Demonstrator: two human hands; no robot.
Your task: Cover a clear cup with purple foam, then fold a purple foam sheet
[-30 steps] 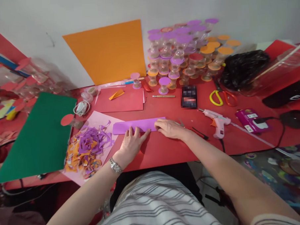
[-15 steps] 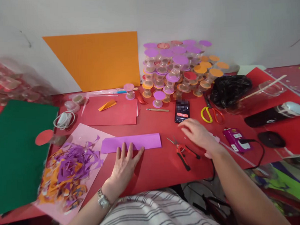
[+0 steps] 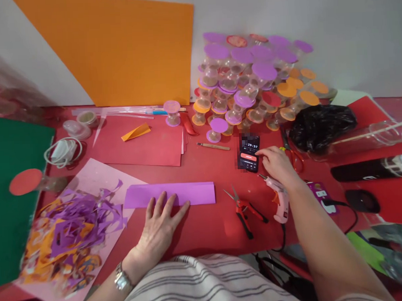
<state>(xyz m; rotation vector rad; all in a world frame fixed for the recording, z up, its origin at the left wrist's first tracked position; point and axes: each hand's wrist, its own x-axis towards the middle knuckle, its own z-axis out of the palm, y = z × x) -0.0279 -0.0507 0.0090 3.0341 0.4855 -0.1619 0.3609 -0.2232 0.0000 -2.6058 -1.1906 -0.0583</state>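
My left hand point(image 3: 159, 230) lies flat, fingers spread, pressing the lower edge of a folded strip of purple paper point(image 3: 198, 193) onto the red table. With an index finger stretched out, my right hand point(image 3: 277, 166) touches the right side of the lit screen of a phone point(image 3: 250, 162); its other fingers are bent and hold nothing. Below that hand lies a pink glue gun point(image 3: 281, 204) with its cord running off the front edge. Red-handled snips point(image 3: 242, 209), blades apart, rest between the paper and the glue gun. My right hand partly covers the scissors point(image 3: 295, 159).
Purple and orange scraps point(image 3: 69, 234) heap on a pink sheet at left. Several clear cup pieces with coloured discs point(image 3: 241, 84) stand stacked at the back. A wooden-handled tool point(image 3: 214, 146), black plastic bag point(image 3: 323, 124), black bottle point(image 3: 358, 169) and green sheet point(image 3: 13, 198) lie around.
My right hand has moved up to the phone, whose screen now shows larger digits, and the glue gun has come into fuller view. My left hand stays on the paper. The camera view has shifted.
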